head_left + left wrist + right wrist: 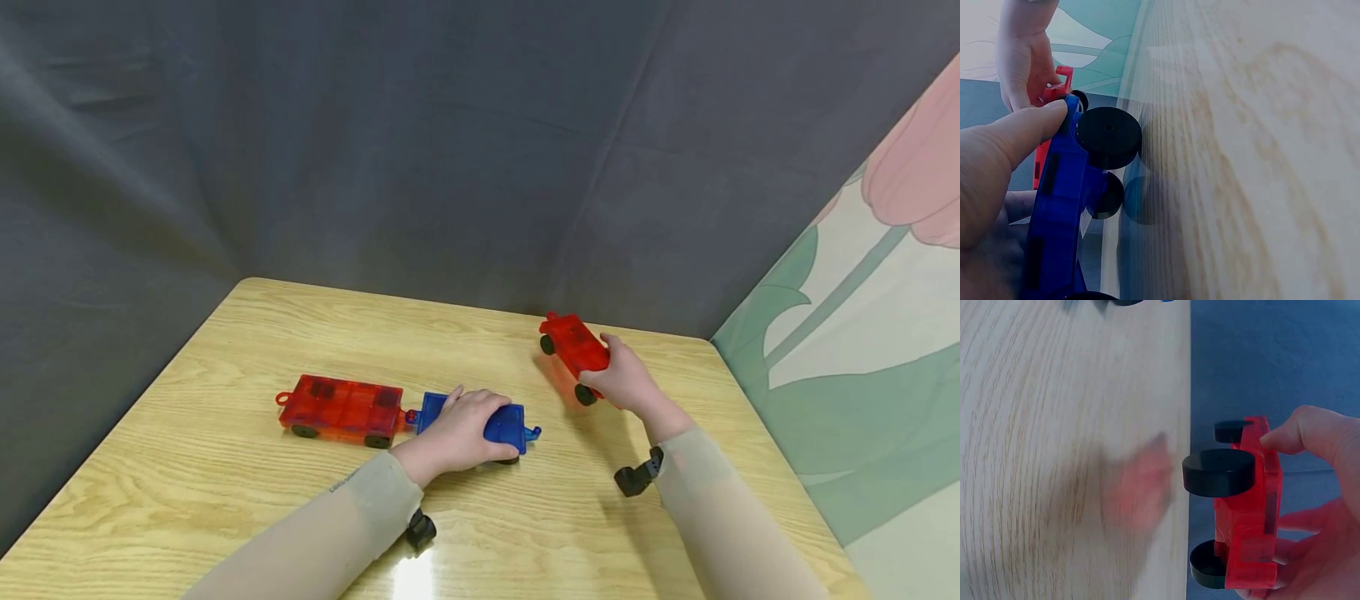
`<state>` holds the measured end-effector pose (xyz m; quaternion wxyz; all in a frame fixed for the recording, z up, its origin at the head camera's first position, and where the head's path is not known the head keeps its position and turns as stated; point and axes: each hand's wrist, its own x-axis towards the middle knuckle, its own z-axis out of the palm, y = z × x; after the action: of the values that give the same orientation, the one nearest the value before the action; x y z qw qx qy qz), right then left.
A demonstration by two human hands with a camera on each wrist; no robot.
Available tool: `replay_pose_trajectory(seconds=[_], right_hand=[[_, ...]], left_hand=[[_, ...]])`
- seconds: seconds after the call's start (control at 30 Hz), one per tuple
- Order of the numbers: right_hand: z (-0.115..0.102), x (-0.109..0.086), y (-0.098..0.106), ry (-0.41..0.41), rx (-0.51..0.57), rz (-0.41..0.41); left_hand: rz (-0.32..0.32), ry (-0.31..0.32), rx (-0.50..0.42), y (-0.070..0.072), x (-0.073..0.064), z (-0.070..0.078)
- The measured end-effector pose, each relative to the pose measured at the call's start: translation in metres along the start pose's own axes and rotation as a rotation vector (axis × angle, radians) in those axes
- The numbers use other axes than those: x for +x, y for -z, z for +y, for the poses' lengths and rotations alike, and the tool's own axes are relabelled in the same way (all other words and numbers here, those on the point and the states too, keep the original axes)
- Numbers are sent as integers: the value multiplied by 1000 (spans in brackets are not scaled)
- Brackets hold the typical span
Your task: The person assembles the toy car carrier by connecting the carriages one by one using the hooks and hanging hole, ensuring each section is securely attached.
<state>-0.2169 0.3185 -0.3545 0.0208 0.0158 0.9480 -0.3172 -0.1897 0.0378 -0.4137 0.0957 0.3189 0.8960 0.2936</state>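
A blue toy train car (504, 428) with black wheels sits on the table, a hook at its right end. My left hand (462, 431) lies over it and grips it, thumb on the near side and fingers across the far side. In the left wrist view, the thumb (1035, 128) presses on the blue car's side (1063, 181). Directly to its left stands a red toy train car (341, 407), end to end with it at the couplings. My right hand (628, 375) holds another red toy train car (573, 340) by its near end, raised above the table and tilted.
The light wooden table (225, 483) ends at the back against a dark grey curtain (420, 167). On the right is a wall panel with a flower pattern (847, 333). A small black camera sits on each wrist. The raised car casts a reddish shadow on the tabletop.
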Motion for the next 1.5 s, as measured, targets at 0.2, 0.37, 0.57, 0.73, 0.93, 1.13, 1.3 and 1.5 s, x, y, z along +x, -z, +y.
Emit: replay_pose_trajectory(seconds=[0.2, 0.37, 0.57, 0.73, 0.93, 1.13, 1.3, 1.5], right_hand=[[-2, -8, 7, 63, 13, -41], [0, -14, 10, 111, -12, -54], [4, -21, 11, 106, -34, -78], [7, -26, 13, 117, -32, -97], [12, -32, 16, 181, -12, -128], [16, -36, 17, 230, -35, -161], [17, -40, 20, 221, -5, -202], [21, -46, 22, 224, 34, -261]], left_hand=[[5, -6, 2, 0, 0, -2], [5, -2, 3, 0, 0, -2], [6, -7, 4, -2, 0, -3], [8, -6, -2, -2, 0, -2], [6, 6, -2, -2, 0, -1], [4, 10, 2, 0, -1, -1], [13, 1, 5, 1, -1, 1], [15, -1, 2, 1, -1, 1]])
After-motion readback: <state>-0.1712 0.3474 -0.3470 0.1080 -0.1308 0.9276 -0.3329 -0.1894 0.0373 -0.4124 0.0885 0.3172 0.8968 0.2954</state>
